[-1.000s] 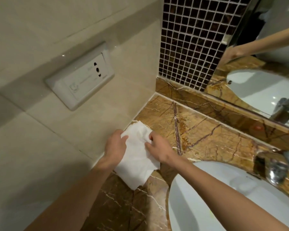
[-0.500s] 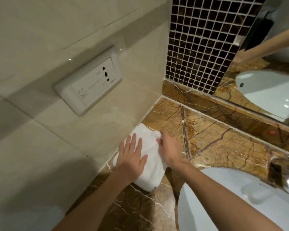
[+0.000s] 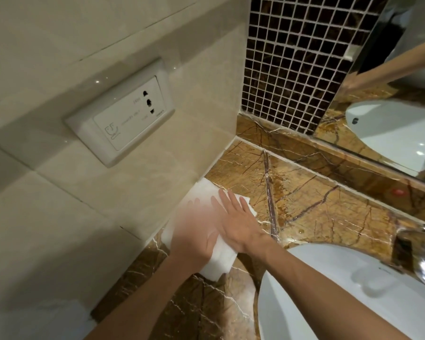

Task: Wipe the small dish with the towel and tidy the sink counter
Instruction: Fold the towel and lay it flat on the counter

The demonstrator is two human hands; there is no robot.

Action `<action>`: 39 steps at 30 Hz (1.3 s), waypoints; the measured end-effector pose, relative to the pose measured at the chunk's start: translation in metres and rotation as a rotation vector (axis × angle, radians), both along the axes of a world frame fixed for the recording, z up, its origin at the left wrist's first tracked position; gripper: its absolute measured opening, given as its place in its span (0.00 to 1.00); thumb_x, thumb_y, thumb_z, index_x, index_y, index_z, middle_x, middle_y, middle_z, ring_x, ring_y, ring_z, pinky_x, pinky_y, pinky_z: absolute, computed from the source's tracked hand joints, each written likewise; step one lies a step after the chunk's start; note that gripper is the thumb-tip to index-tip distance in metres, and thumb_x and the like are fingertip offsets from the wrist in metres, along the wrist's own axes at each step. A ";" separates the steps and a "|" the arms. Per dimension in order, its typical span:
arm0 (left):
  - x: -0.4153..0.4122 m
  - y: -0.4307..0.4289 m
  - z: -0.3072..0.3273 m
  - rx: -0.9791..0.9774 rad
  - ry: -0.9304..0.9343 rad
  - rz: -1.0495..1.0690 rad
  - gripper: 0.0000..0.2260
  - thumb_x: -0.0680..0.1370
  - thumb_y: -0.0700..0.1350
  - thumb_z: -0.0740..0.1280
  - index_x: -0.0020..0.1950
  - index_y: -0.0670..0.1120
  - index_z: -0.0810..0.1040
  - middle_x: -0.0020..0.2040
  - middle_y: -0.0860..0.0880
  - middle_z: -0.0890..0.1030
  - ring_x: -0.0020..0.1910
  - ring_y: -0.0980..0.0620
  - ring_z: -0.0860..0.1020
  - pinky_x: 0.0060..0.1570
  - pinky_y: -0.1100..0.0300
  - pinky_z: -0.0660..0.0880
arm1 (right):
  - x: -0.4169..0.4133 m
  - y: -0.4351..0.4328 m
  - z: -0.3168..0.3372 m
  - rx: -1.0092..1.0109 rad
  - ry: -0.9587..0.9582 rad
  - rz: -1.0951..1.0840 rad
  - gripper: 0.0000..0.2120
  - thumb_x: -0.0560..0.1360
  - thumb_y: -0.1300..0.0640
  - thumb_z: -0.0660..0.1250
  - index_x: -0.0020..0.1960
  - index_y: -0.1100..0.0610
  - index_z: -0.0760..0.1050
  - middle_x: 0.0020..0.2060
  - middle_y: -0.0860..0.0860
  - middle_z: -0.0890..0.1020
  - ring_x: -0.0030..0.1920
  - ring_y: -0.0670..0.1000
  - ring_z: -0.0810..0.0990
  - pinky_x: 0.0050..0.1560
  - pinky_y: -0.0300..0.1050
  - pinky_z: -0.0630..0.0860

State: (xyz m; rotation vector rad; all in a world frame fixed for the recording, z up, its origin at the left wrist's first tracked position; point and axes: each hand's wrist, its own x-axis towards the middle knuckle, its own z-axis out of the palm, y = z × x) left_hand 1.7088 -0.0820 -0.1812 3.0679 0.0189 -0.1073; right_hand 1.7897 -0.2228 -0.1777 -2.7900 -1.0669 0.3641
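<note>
**Flat Hands Press the Towel**

The right hand (image 3: 236,227) lies flat with spread fingers on the white towel (image 3: 218,261). The left hand (image 3: 194,231) looks blurry, also flat and open. The towel sits on the brown marble counter (image 3: 317,204), touching the wall, beside the white sink (image 3: 329,303). Pressing evenly should keep it neat. No small dish shows.

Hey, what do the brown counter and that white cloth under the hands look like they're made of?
The brown veined counter looks like polished marble or a similar stone: pale irregular veins, glossy reflections. The white folded towel looks like soft matte cotton or thick paper; the blur leaves that open. The left hand and right hand lie flat on it.
</note>
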 end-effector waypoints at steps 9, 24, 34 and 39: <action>-0.010 -0.002 0.011 0.050 0.003 -0.001 0.32 0.77 0.60 0.50 0.72 0.39 0.62 0.73 0.35 0.63 0.72 0.37 0.61 0.70 0.37 0.57 | 0.000 -0.014 -0.001 -0.009 -0.030 0.028 0.31 0.80 0.38 0.37 0.78 0.51 0.36 0.77 0.57 0.38 0.76 0.58 0.33 0.73 0.57 0.34; -0.073 -0.031 0.029 -0.471 0.000 0.570 0.29 0.76 0.54 0.61 0.73 0.45 0.55 0.73 0.41 0.54 0.68 0.44 0.57 0.67 0.50 0.63 | 0.004 -0.008 0.015 0.147 0.154 -0.236 0.26 0.79 0.41 0.50 0.71 0.55 0.58 0.65 0.58 0.73 0.64 0.56 0.70 0.70 0.60 0.64; -0.057 -0.054 0.043 -1.045 -0.100 0.873 0.26 0.74 0.38 0.67 0.70 0.42 0.60 0.69 0.39 0.55 0.54 0.49 0.66 0.54 0.58 0.71 | -0.013 0.004 0.027 0.073 0.171 -0.286 0.27 0.82 0.45 0.48 0.74 0.61 0.56 0.65 0.66 0.69 0.65 0.62 0.67 0.68 0.57 0.65; -0.062 -0.049 0.039 -0.938 -0.073 0.816 0.24 0.75 0.39 0.65 0.69 0.46 0.62 0.70 0.42 0.54 0.57 0.48 0.67 0.52 0.60 0.72 | -0.015 0.000 0.025 0.005 0.078 -0.279 0.28 0.81 0.43 0.47 0.75 0.59 0.55 0.65 0.64 0.70 0.63 0.61 0.69 0.64 0.58 0.66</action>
